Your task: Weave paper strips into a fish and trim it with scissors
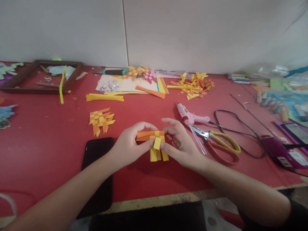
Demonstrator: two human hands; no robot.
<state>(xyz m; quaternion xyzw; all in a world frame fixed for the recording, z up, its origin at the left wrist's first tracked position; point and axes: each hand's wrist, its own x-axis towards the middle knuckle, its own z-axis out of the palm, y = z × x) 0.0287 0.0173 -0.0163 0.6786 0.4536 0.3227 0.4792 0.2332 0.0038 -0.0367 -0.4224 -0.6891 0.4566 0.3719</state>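
Between my two hands is a small weave of orange and yellow paper strips (157, 136), its yellow ends hanging down and orange ends pointing left. My left hand (131, 141) grips it from the left, thumb in front and fingers behind. On the right side, my right hand (181, 142) has its thumb against a folded yellow strip end, with the index finger raised and the other fingers curled. A woven paper fish shape (101, 120) in the same colours lies left of my hands. Under my left forearm rests a black phone (98, 176).
A pink glue gun (192, 117) and scissors with yellow and red handles (216, 141) lie at right, beside a black cord (228, 110). Behind are yellow strips (104, 97), orange strips (151, 92) and a pile of paper scraps (196, 86). A brown frame (31, 89) sits far left.
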